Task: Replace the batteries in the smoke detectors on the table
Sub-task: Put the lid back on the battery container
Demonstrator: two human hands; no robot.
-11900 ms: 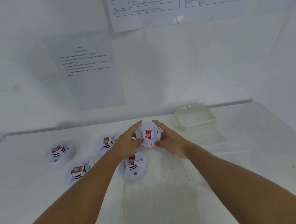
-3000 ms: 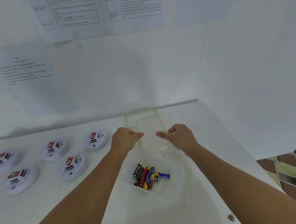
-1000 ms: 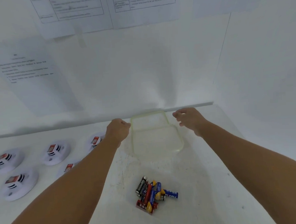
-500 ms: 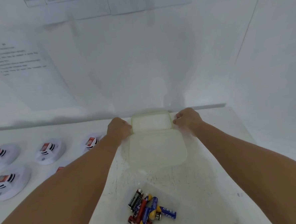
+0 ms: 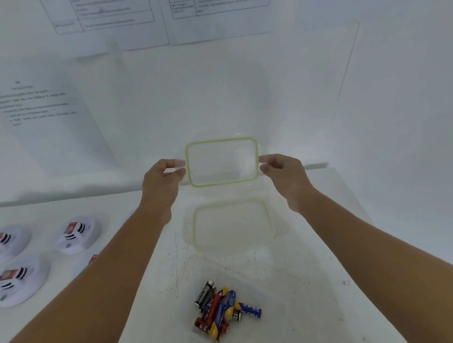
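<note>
My left hand (image 5: pixel 163 180) and my right hand (image 5: pixel 283 171) pinch the two short ends of a clear lid with a green rim (image 5: pixel 222 161), held level in the air above the table. A second green-rimmed lid (image 5: pixel 232 225) lies flat on the table right below it. Nearer to me, a heap of several mixed batteries (image 5: pixel 223 308) rests in a clear, barely visible plastic container (image 5: pixel 254 282). White smoke detectors with red labels sit at the left: one (image 5: pixel 76 234), another (image 5: pixel 5 244), a third (image 5: pixel 17 281), and one (image 5: pixel 89 260) mostly hidden behind my left forearm.
The white table (image 5: pixel 319 271) meets a white wall at the back and its right edge runs along a side wall. Printed paper sheets (image 5: pixel 44 108) hang on the back wall.
Both hands have closed on the upper lid's ends and raised it off the lid beneath it. The view has tilted so the batteries sit higher in frame.
</note>
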